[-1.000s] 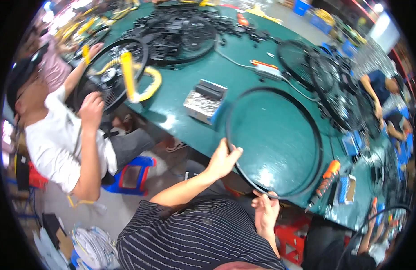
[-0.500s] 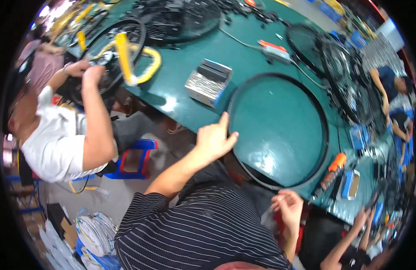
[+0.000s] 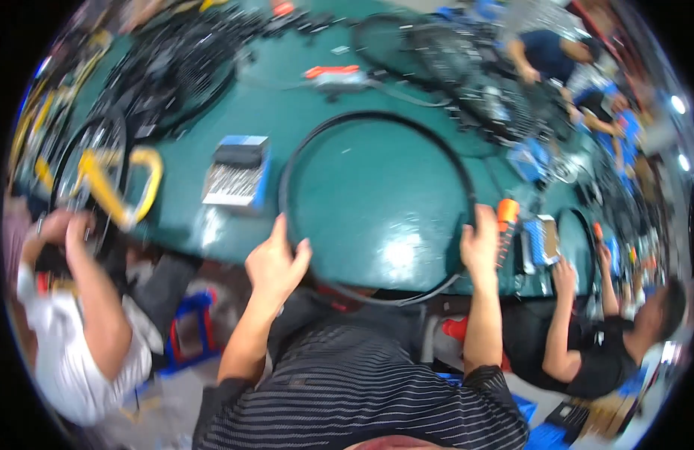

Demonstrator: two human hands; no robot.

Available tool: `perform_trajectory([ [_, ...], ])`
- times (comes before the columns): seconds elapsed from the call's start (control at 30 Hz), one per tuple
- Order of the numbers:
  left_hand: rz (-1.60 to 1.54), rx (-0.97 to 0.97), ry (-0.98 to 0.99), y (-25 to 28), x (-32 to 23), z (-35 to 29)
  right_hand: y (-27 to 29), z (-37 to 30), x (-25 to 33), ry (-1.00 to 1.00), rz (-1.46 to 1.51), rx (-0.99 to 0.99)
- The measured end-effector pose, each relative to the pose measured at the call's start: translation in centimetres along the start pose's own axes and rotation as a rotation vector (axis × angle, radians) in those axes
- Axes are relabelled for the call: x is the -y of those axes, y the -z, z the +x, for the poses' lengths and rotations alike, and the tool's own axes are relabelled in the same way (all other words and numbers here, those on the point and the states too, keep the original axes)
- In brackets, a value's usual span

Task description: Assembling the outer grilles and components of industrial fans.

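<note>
A large thin black hoop [image 3: 377,114] lies over the green table's near side, its front part reaching past the table edge. My left hand [image 3: 272,264] is at the hoop's left side, with the rim between index finger and thumb; the other fingers are partly hidden. On the right side of the hoop, my right hand [image 3: 480,244] grips the rim, thumb inward.
A small box of metal pieces [image 3: 237,172] stands left of the hoop. An orange-handled tool [image 3: 506,225] and a blue box [image 3: 542,240] lie to the right. Beyond the hoop is an orange and grey corded tool [image 3: 336,76]. Co-workers sit at both sides, one wearing white [image 3: 99,352].
My right hand has risen from beside the table edge to the hoop's right rim. The view has turned right, so the table's things appear farther left. My left hand stays at the hoop's left side.
</note>
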State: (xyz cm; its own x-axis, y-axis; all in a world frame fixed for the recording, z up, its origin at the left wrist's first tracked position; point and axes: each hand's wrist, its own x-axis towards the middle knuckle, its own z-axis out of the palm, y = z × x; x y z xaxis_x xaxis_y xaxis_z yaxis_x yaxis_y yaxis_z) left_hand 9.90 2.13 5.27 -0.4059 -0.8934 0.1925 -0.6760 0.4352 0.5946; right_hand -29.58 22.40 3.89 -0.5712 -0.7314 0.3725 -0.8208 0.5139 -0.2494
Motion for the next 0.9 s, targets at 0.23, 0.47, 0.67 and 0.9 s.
perform_trajectory([
  [0.23, -0.216, -0.092, -0.029, -1.1, 0.7, 0.8, -0.3, 0.1, -0.1, -0.059, 0.113, -0.089],
  [0.47, -0.161, -0.117, -0.14, -2.3, 2.3, 1.2, 1.1, -1.5, 2.0, -0.157, 0.09, 0.008],
  [0.67, -0.236, -0.207, -0.127, -2.9, 2.4, 0.9, 4.6, 5.8, 2.3, -0.024, 0.134, -0.275],
  [0.9, -0.166, -0.393, -0.31, -2.1, 4.1, 0.5, 6.2, 29.8, 1.2, -0.174, 0.088, -0.302],
])
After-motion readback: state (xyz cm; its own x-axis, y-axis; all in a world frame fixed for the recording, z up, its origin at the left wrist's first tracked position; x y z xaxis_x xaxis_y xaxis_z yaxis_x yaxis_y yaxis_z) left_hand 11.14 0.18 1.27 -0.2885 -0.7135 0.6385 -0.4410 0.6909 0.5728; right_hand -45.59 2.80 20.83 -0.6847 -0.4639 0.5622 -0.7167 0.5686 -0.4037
